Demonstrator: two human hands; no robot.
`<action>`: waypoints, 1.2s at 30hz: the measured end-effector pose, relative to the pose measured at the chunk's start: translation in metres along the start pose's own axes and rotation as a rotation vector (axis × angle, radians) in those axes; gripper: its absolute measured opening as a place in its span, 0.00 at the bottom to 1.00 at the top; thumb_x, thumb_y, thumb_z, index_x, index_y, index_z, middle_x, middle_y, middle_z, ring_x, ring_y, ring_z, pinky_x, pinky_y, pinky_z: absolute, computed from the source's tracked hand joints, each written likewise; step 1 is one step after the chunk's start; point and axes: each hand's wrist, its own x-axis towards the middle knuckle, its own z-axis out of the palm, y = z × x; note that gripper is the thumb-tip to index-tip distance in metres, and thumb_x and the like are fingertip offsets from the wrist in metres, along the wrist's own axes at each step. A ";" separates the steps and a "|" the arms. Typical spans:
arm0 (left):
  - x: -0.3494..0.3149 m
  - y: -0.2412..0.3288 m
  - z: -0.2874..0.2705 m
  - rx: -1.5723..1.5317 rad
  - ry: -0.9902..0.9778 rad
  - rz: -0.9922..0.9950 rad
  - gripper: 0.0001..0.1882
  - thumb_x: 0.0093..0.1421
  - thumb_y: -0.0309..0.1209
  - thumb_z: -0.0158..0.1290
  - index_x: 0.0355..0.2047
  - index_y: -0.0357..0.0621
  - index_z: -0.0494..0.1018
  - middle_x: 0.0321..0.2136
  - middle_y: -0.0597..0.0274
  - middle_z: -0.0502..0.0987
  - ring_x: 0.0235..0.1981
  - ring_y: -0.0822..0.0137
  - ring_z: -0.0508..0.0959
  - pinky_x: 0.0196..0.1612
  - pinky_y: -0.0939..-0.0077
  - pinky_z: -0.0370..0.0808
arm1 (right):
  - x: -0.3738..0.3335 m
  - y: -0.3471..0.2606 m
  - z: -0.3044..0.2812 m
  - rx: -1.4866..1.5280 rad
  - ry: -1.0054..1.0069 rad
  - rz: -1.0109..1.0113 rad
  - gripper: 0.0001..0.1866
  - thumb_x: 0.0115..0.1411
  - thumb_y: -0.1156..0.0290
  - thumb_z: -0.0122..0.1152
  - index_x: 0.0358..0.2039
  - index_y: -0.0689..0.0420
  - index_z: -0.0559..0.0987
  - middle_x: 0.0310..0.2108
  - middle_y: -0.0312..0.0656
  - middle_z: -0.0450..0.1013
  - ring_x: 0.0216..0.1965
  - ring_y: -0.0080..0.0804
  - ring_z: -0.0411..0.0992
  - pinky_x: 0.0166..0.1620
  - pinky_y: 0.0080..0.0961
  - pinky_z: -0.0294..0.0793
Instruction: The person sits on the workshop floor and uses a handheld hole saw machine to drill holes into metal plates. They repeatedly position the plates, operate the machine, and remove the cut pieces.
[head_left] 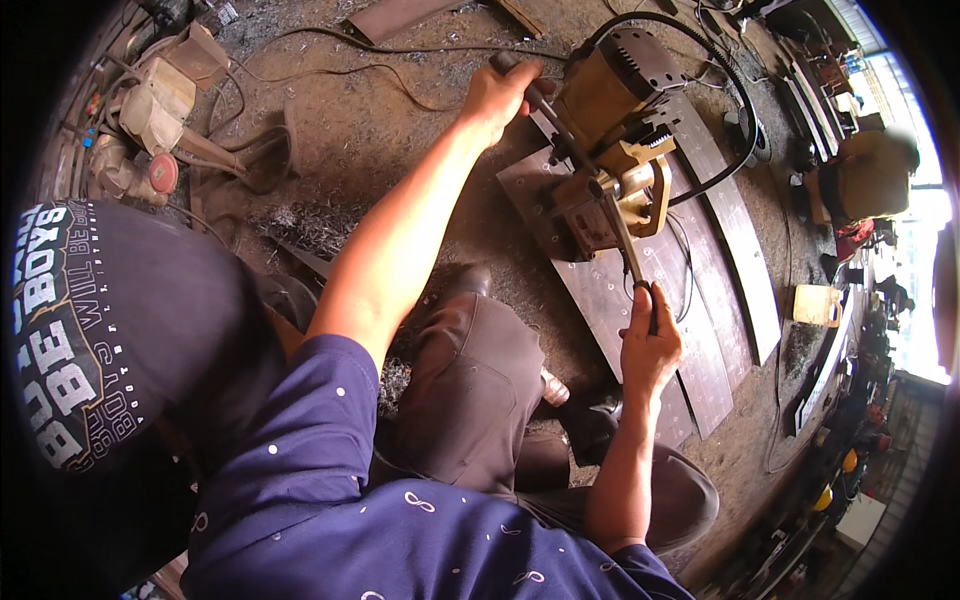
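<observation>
At the drill (602, 100) on the plates (602, 297), the left hand (495, 105) grips one handle (559, 125) at 10 o'clock, the right hand (652, 347) a second handle (626, 243) at 6.

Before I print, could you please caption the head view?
Left hand and right hand grip metal bars on a yellow drilling machine atop grey metal plates.

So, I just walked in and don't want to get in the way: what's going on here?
A person is at a yellow machine, apparently a drill, standing on dark metal plates. The left hand grips the far end of its crossbar and the right hand the near end. Metal shavings lie on the ground to the left. Whether it is running, I can't tell.
</observation>
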 end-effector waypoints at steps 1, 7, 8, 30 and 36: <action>0.001 0.000 0.002 -0.026 0.007 0.004 0.16 0.66 0.41 0.60 0.38 0.39 0.81 0.31 0.56 0.86 0.23 0.75 0.78 0.25 0.80 0.73 | 0.000 -0.002 0.001 -0.020 0.002 -0.011 0.23 0.69 0.52 0.64 0.56 0.55 0.84 0.25 0.42 0.81 0.21 0.25 0.78 0.29 0.25 0.76; 0.002 -0.021 -0.024 -0.023 0.038 -0.119 0.23 0.66 0.47 0.61 0.44 0.35 0.78 0.34 0.54 0.86 0.26 0.71 0.79 0.30 0.76 0.78 | 0.003 -0.034 -0.014 0.066 -0.017 -0.006 0.24 0.68 0.56 0.66 0.59 0.56 0.80 0.27 0.40 0.82 0.26 0.23 0.80 0.31 0.23 0.77; 0.002 -0.025 -0.030 -0.007 0.047 -0.137 0.24 0.66 0.47 0.61 0.44 0.35 0.78 0.34 0.54 0.85 0.26 0.70 0.79 0.31 0.75 0.78 | 0.002 -0.043 -0.013 0.123 -0.011 0.000 0.25 0.68 0.57 0.66 0.60 0.57 0.79 0.28 0.40 0.82 0.27 0.23 0.80 0.32 0.23 0.77; -0.142 -0.085 -0.102 0.328 -0.082 -0.583 0.20 0.70 0.45 0.55 0.43 0.37 0.78 0.31 0.58 0.84 0.25 0.74 0.80 0.30 0.77 0.76 | 0.030 0.026 0.084 -0.087 -0.271 -0.002 0.22 0.74 0.56 0.48 0.57 0.56 0.79 0.37 0.60 0.81 0.37 0.61 0.80 0.43 0.50 0.77; -0.157 -0.080 -0.098 0.264 -0.089 -0.585 0.16 0.70 0.42 0.57 0.42 0.40 0.78 0.31 0.60 0.83 0.25 0.75 0.80 0.32 0.78 0.76 | 0.037 0.023 0.076 -0.091 -0.275 -0.013 0.22 0.73 0.59 0.51 0.58 0.59 0.80 0.36 0.63 0.80 0.38 0.60 0.81 0.44 0.47 0.78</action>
